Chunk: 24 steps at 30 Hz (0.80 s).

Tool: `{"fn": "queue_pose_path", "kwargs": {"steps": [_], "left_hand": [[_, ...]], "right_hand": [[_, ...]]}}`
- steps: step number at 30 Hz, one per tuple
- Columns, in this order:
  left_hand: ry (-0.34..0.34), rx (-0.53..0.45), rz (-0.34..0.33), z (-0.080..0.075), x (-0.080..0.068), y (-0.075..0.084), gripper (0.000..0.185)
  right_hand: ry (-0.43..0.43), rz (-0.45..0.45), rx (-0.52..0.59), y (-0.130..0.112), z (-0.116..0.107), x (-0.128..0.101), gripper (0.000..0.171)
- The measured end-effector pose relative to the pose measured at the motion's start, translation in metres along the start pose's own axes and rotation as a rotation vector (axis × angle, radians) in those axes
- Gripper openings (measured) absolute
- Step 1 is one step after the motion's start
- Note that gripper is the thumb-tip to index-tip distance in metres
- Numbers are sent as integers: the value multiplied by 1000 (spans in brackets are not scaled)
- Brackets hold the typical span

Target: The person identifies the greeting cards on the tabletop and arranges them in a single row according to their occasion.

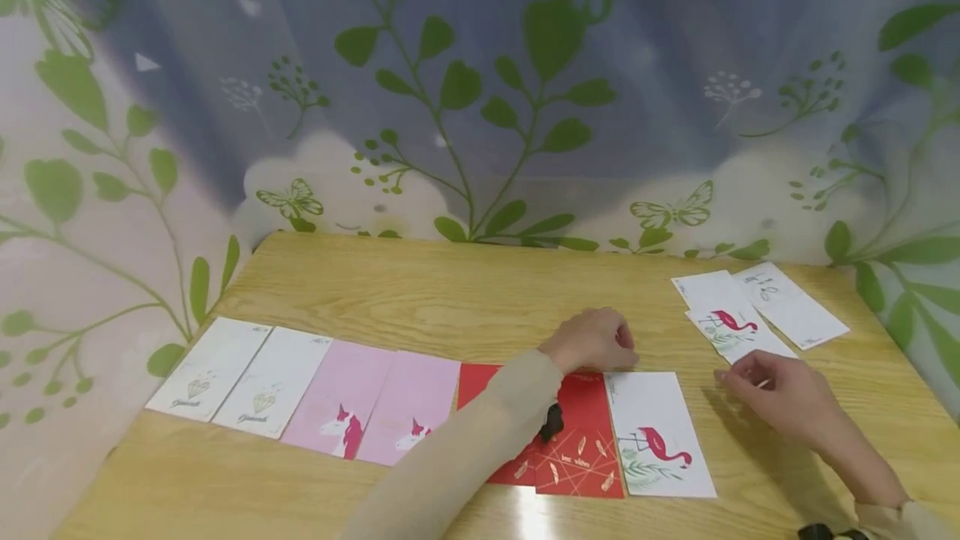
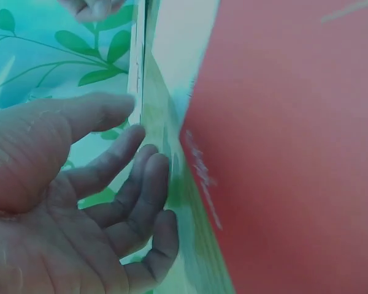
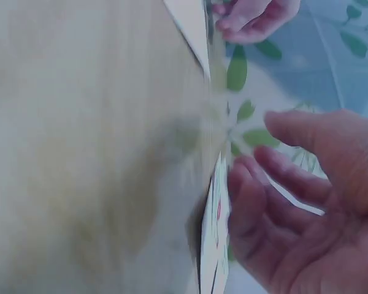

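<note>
The right hand [image 1: 780, 394], fingers loosely spread, reaches the loose flamingo card [image 1: 731, 327] right of the bench's [image 1: 420, 282] seven-card row, while the left hand [image 1: 592, 340], relaxed, rests on its red card [image 1: 581, 444]; three cards seem left.

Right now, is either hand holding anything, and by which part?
Nothing is held. The left hand hovers over the red card; the right hand reaches for the loose flamingo card.

Left hand [image 1: 592, 340] loosely curled, right hand [image 1: 776, 394] relaxed, both low.
</note>
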<state>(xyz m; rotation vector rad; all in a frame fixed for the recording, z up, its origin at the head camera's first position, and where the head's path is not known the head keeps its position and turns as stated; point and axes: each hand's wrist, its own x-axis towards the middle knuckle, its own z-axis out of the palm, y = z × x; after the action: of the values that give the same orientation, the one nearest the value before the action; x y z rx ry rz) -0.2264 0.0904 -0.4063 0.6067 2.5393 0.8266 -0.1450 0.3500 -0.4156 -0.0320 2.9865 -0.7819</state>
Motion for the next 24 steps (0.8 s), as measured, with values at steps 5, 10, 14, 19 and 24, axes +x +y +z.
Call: {"fn": "queue_pose_path", "kwargs": {"steps": [5, 10, 14, 19, 24], "left_hand": [[-2, -277, 2, -2, 15, 9, 24], [8, -568, -16, 6, 29, 20, 26], [48, -698, -72, 14, 36, 24, 24], [72, -734, -111, 21, 39, 25, 22], [63, -728, -107, 21, 37, 24, 23]], "right_hand": [[178, -11, -29, 19, -14, 31, 39], [155, 16, -73, 37, -19, 59, 64], [53, 67, -105, 46, -18, 73, 89], [-3, 94, -130, 50, -16, 79, 100], [-71, 138, -112, 45, -20, 81, 99]]}}
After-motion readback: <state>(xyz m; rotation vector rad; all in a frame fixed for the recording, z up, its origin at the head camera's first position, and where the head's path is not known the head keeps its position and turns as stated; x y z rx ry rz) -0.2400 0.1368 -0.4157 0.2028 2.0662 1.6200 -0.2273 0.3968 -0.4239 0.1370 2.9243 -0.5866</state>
